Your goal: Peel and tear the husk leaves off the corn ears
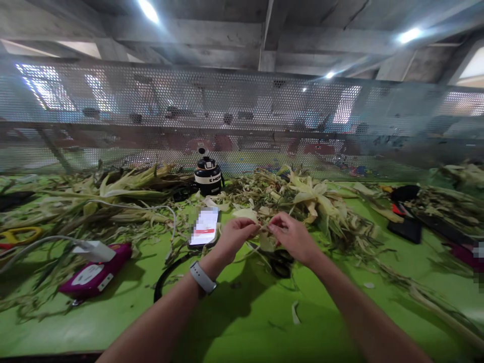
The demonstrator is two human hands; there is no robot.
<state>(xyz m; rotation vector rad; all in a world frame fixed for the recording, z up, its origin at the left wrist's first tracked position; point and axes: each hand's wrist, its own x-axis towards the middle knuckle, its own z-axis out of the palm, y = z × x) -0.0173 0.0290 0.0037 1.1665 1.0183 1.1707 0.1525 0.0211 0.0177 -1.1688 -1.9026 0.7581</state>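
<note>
My left hand, with a pale watch on its wrist, pinches a thin pale strip of corn husk between thumb and forefinger. My right hand faces it, its fingertips closed on the same strip. The fingertips nearly meet above the green table, and their hold is too small to see finely. Just below my right hand lie black-handled scissors, partly hidden by scraps. A lit phone rests left of my left hand. Behind the hands sits a heap of corn husks.
A black bottle stands behind the phone. At left lie a magenta case with a white plug, a cable and yellow scissors handles. More husks cover the back left. A perforated metal screen closes the table's far side.
</note>
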